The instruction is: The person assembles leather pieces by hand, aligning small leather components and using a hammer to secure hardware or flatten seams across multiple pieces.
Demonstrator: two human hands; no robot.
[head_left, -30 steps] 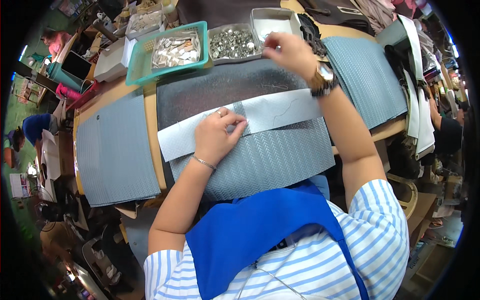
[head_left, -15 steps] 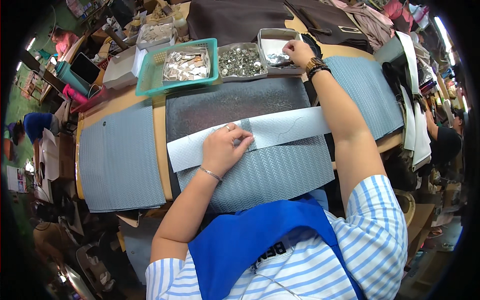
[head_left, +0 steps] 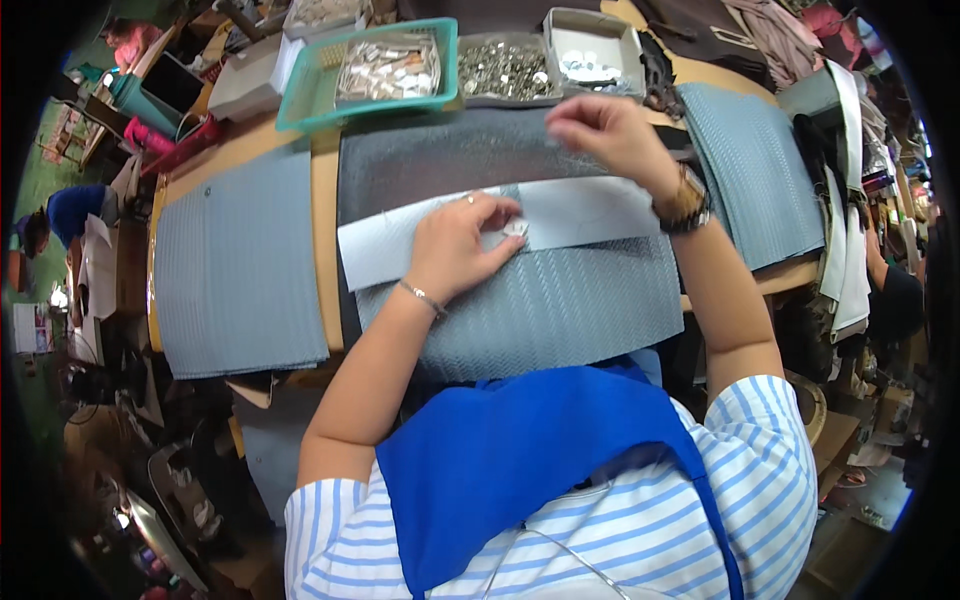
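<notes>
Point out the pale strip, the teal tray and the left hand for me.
pale strip point(head_left: 590, 212), head view, bare right part.
teal tray point(head_left: 300, 105), head view, left wall.
left hand point(head_left: 458, 245), head view, back of the hand.

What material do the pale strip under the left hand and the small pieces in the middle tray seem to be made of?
Pale strip: probably thin synthetic leather or coated fabric, smooth and matte, lying flat with clean cut edges. Small pieces in the grey tray: likely metal, since they glint silvery. The left hand presses the strip onto a grey sheet with a woven herringbone texture, possibly embossed leatherette.
</notes>
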